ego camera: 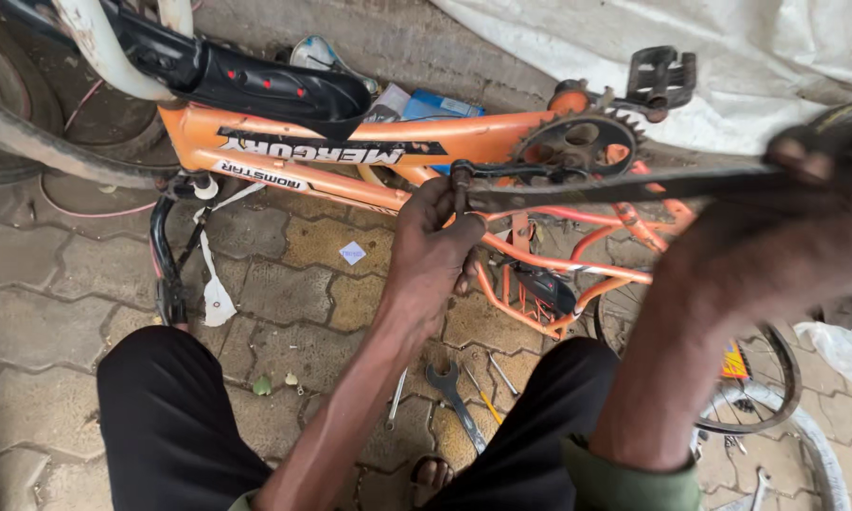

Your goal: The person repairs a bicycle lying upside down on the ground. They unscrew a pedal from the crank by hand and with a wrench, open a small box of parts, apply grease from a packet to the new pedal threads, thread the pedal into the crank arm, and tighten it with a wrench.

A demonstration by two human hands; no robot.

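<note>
Orange bicycle (350, 142) lies upside down on paving, wheels cut off by frame edges. Left hand (432, 248) closed around crank arm end (461, 177) below chainring (577, 144). Right hand (814, 189) blurred, close to camera, fist wrapped on far end of long dark tool (615, 186); tool head hidden behind left fingers. Spanner (456, 397) lies on paving between knees, partly hidden.

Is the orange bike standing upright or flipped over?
Flipped over: the orange bike shows its frame lettering upside down, and its pedal sticks up.
</note>
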